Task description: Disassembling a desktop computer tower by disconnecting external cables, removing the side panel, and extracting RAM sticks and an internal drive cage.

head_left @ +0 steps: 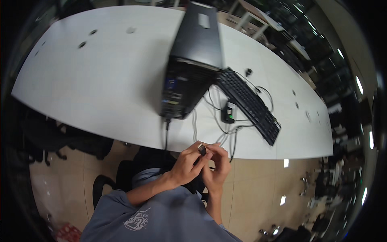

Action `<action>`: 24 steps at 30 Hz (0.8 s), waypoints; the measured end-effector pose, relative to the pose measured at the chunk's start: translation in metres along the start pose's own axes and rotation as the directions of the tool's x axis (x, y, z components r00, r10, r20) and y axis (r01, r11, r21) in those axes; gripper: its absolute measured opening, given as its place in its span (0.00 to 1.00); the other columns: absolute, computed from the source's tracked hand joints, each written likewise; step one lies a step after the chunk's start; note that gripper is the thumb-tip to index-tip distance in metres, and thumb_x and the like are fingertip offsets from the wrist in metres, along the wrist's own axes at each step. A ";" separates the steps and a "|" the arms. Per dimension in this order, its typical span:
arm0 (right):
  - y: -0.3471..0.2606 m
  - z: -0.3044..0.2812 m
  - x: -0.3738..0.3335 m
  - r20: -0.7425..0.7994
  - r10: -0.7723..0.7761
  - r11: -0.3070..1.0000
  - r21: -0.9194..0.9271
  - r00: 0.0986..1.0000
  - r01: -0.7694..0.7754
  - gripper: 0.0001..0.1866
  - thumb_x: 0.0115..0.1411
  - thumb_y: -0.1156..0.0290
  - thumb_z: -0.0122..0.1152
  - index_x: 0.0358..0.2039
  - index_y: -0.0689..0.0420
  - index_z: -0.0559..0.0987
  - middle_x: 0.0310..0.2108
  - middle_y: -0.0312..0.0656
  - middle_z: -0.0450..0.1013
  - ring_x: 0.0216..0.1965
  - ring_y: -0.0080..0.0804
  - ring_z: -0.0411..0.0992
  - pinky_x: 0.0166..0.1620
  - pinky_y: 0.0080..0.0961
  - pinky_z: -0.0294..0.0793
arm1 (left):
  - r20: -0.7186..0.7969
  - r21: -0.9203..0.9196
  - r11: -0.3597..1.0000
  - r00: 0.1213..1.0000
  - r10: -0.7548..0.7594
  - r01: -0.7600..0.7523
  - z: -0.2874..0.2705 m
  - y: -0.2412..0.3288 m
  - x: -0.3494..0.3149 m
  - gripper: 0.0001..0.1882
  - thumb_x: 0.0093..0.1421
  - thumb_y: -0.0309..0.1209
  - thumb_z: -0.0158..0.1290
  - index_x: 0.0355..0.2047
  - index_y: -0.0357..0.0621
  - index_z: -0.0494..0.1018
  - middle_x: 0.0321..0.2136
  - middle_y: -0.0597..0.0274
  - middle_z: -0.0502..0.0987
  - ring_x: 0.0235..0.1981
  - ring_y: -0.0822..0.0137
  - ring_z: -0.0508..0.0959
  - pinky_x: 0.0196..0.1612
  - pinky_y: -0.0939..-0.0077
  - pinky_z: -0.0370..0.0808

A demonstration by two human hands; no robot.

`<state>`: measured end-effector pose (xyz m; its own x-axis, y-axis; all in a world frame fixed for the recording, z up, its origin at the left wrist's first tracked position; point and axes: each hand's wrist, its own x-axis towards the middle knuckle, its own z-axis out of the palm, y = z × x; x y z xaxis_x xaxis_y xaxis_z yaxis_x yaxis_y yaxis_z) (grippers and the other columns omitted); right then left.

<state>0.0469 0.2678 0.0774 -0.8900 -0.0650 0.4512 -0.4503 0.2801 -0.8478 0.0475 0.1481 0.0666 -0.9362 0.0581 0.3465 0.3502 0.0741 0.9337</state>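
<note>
Grey-blue shirt with a white print across the bottom of the frame. Just above, near the centre, left hand with fingers closed on a small dark plug, silver metal end toward the upper left. Close beside it, right hand, fingers curled narrow near the plug; impossible to tell whether gripping anything. Both at the near edge of the white table. At upper centre, black computer tower, ported back toward the hands, black cable hanging from it. Rightward, black keyboard set diagonally, small black device just beside, loose cables below.
</note>
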 end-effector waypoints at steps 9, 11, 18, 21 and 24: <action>-0.031 0.050 0.031 0.124 -0.369 0.913 -0.138 0.921 0.384 0.16 0.48 0.86 0.69 0.39 0.62 0.78 0.35 0.47 0.77 0.24 0.26 0.75 0.25 0.17 0.72 | -0.338 -0.070 0.997 0.940 -0.044 0.021 -0.074 0.020 -0.007 0.13 0.69 0.29 0.44 0.38 0.33 0.77 0.30 0.57 0.81 0.27 0.71 0.78 0.30 0.79 0.74; -0.030 0.052 0.027 0.120 -0.316 0.925 -0.180 0.941 0.334 0.15 0.49 0.86 0.68 0.37 0.62 0.79 0.37 0.46 0.76 0.23 0.26 0.73 0.25 0.18 0.69 | -0.454 -0.218 0.973 0.891 -0.029 -0.079 -0.082 0.007 -0.013 0.18 0.70 0.33 0.44 0.26 0.36 0.73 0.20 0.65 0.76 0.21 0.76 0.73 0.23 0.79 0.67; -0.027 0.061 0.033 0.119 -0.077 0.997 0.015 0.990 0.076 0.19 0.70 0.64 0.45 0.38 0.67 0.79 0.32 0.49 0.75 0.32 0.33 0.72 0.39 0.26 0.70 | -0.341 0.247 0.967 0.940 0.019 0.070 -0.103 0.039 0.002 0.16 0.67 0.32 0.49 0.24 0.36 0.74 0.11 0.60 0.70 0.10 0.67 0.70 0.16 0.75 0.64; -0.025 0.075 0.045 0.270 0.019 0.949 0.299 0.963 -0.102 0.25 0.72 0.60 0.40 0.38 0.69 0.79 0.33 0.47 0.75 0.33 0.31 0.71 0.40 0.26 0.70 | -0.328 0.229 0.973 0.943 0.056 0.022 -0.099 0.034 0.012 0.13 0.65 0.30 0.52 0.25 0.34 0.76 0.11 0.56 0.71 0.09 0.65 0.71 0.15 0.74 0.63; -0.022 0.090 0.059 0.266 0.068 0.914 0.369 0.961 -0.167 0.26 0.72 0.60 0.38 0.39 0.71 0.79 0.33 0.45 0.75 0.34 0.30 0.71 0.43 0.26 0.69 | -0.355 0.157 0.985 0.935 -0.012 0.072 -0.100 0.030 0.018 0.17 0.66 0.31 0.50 0.22 0.33 0.74 0.08 0.61 0.64 0.10 0.76 0.64 0.16 0.76 0.59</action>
<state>-0.0021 0.1714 0.0978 -0.9055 -0.2984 0.3016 -0.2889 -0.0868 -0.9534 0.0383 0.0516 0.1095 -0.8894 -0.3000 0.3449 0.2823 0.2330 0.9306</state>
